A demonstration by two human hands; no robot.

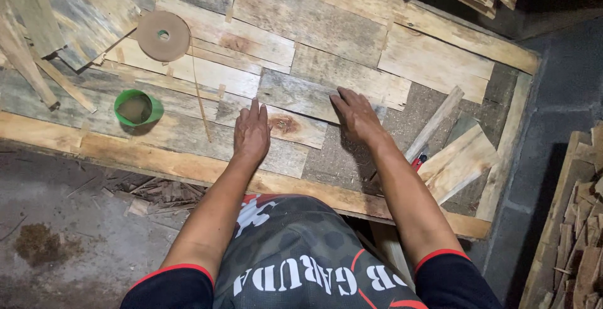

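Flat open left hand (251,134), right hand (356,114) pressing grey veneer piece (295,94); green cup (137,108) nearby

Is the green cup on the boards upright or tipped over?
Upright: the green cup stands on the boards with its round open mouth facing up, brownish contents visible inside, left of the left hand.

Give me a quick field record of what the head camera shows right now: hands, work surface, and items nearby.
left hand: left hand flat, palm down on a knotted plank
right hand: right hand pressing the end of a grey plank
surface: framed panel partly filled with wooden planks; bare board showing on the right
nearby: green cup, tape roll, loose offcut
held: nothing gripped by either hand
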